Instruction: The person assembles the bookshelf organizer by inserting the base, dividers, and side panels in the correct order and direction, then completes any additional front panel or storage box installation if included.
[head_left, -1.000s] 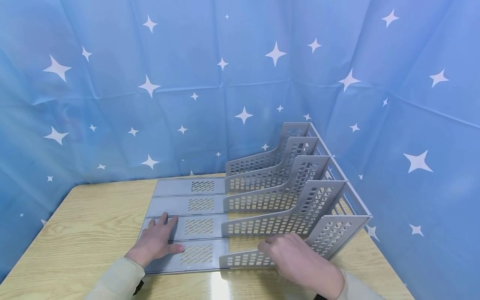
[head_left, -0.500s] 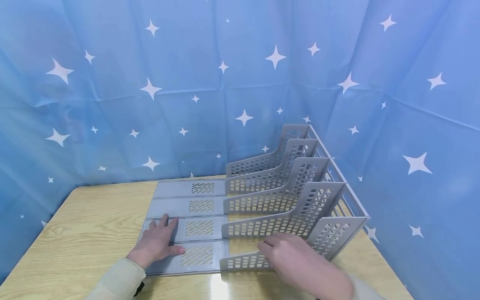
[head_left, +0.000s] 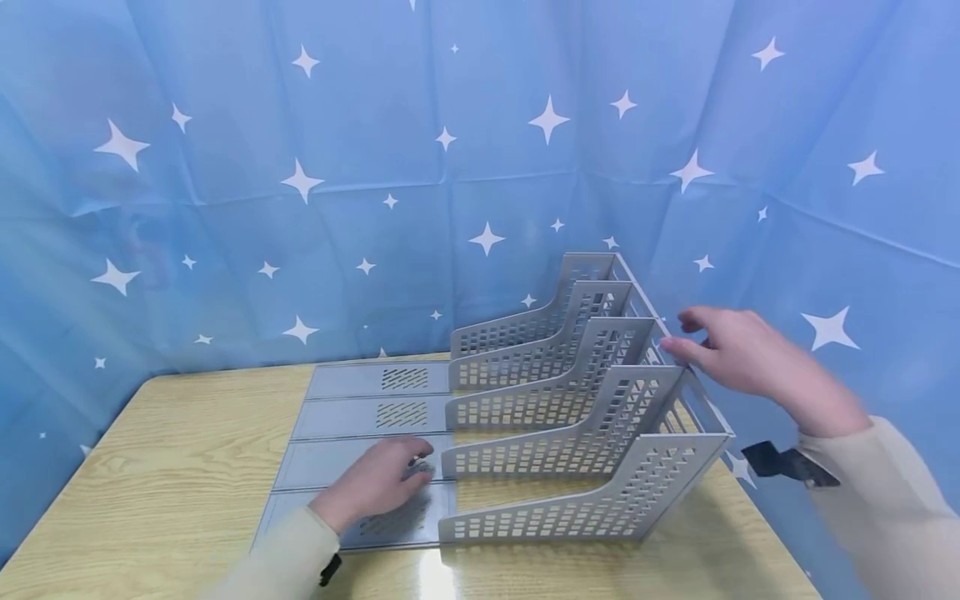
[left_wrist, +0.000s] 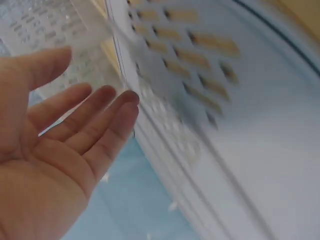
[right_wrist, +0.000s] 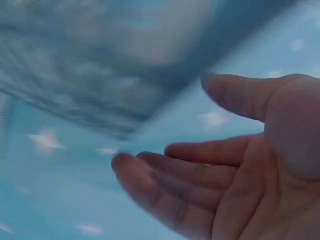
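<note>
A grey plastic file rack [head_left: 547, 517] stands on the wooden table, its perforated dividers upright and joined by a barred back along the right. Flat grey base panels [head_left: 348, 462] with slanted slots extend left from the dividers. My left hand [head_left: 378, 482] hovers over the front panels, fingers toward the rack; the left wrist view shows its fingers relaxed with nothing held. At the rack's back edge is my right hand [head_left: 738, 350], thumb and fingers spread near the top bar. In the right wrist view its palm faces the blurred rack, thumb and fingers apart.
The wooden table [head_left: 172, 467] runs out to the left and in front of the rack. A blue curtain [head_left: 375, 125] with white stars hangs behind and at the right, close to the rack's back corner.
My right hand has left the front divider and risen to the rack's back top edge. My left hand has lifted from the panels and shifted right toward the dividers.
</note>
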